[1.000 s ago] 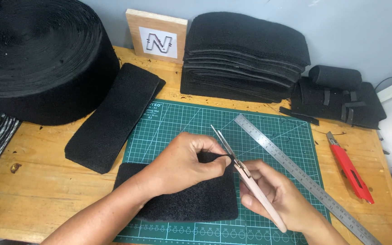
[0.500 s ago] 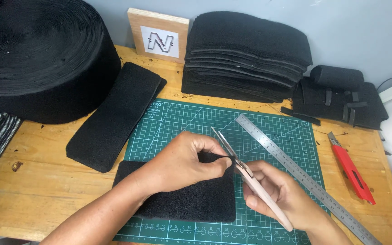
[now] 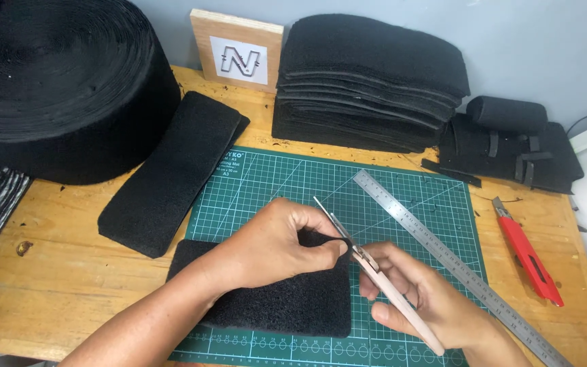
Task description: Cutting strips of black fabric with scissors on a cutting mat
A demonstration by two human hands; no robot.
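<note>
Scissors (image 3: 368, 265) in right hand's (image 3: 422, 299) grip; left hand (image 3: 276, 241) pinches half-hidden black strip (image 3: 331, 239).

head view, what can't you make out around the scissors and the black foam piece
- Head view: where the pink-handled scissors meet the flat black foam rectangle is hidden by the left hand.
- The scissor handle loops are covered by the right hand.
- The large black felt roll is cut off by the top and left edges.
- The steel ruler runs off the bottom edge.
</note>
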